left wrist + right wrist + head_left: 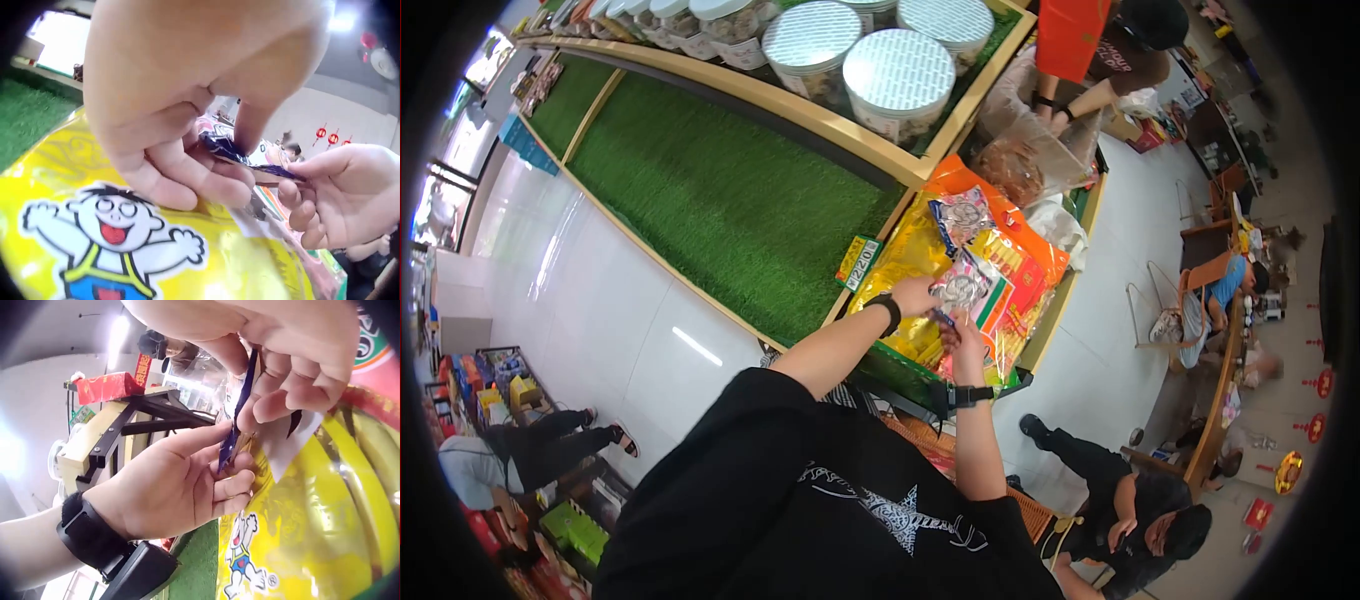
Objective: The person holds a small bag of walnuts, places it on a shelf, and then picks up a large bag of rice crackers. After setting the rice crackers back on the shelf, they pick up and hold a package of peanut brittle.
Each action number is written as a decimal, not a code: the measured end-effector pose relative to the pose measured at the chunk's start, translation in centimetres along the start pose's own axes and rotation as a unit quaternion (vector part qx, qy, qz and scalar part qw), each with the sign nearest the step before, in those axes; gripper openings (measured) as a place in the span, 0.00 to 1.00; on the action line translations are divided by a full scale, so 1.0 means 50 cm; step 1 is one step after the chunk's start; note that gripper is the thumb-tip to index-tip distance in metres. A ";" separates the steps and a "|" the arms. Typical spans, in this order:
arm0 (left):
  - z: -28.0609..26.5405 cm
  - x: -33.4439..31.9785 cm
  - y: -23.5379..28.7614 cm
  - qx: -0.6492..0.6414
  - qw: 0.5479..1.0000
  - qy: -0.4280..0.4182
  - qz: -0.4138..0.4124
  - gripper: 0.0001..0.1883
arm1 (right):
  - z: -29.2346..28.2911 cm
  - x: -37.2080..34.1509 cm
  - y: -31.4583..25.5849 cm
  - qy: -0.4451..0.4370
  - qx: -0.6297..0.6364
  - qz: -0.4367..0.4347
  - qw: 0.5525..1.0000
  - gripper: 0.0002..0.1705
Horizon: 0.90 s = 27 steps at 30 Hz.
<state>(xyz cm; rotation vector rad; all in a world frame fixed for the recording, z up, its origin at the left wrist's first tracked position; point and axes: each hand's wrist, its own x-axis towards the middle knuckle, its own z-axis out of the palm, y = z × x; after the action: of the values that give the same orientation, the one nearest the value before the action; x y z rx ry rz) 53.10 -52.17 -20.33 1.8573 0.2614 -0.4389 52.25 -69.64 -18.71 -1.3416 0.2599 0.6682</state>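
My left hand (pixel 915 297) pinches the dark blue edge of a small snack packet (pixel 963 284), which has a pink and white printed front. On the same edge my right hand (pixel 966 342) pinches with thumb and fingers, a short way along. In the left wrist view the packet's dark blue strip (pixel 228 150) stretches between both hands. Below them lies a large yellow bag (pixel 37 212) printed with a cartoon child. A second similar packet (pixel 961 217) rests farther back on an orange and red bag (pixel 1040 262).
The bags lie in a bin at the end of a display stand lined with green turf (pixel 730 190). Round tubs (pixel 898 82) with white lids stand on the upper shelf. Across the bin, another person's hands (pixel 1055 118) work at a clear plastic bag (pixel 1010 170). A price sign (pixel 859 262) stands at the bin's corner.
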 end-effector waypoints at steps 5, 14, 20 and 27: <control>-0.050 -0.163 -0.066 -0.187 0.975 -0.116 -0.009 0.14 | 0.054 -0.077 0.020 -0.064 -0.128 0.057 0.988 0.14; -0.207 -0.481 -0.159 -0.300 0.953 -0.038 -0.010 0.18 | 0.298 -0.158 0.059 -0.324 -0.186 0.108 0.921 0.13; -0.295 -0.659 -0.087 -0.389 0.907 0.111 0.113 0.17 | 0.489 -0.217 -0.039 -0.476 -0.203 0.082 0.852 0.18; -0.346 -0.884 -0.149 -0.414 0.882 0.182 0.134 0.18 | 0.702 -0.371 -0.010 -0.557 -0.272 0.057 0.782 0.17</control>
<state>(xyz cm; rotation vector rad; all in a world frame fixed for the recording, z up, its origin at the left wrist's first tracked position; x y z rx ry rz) 13.10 -31.77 -3.21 1.0801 0.3676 0.2160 30.95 -41.71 -0.14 -1.2297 -0.8884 1.6053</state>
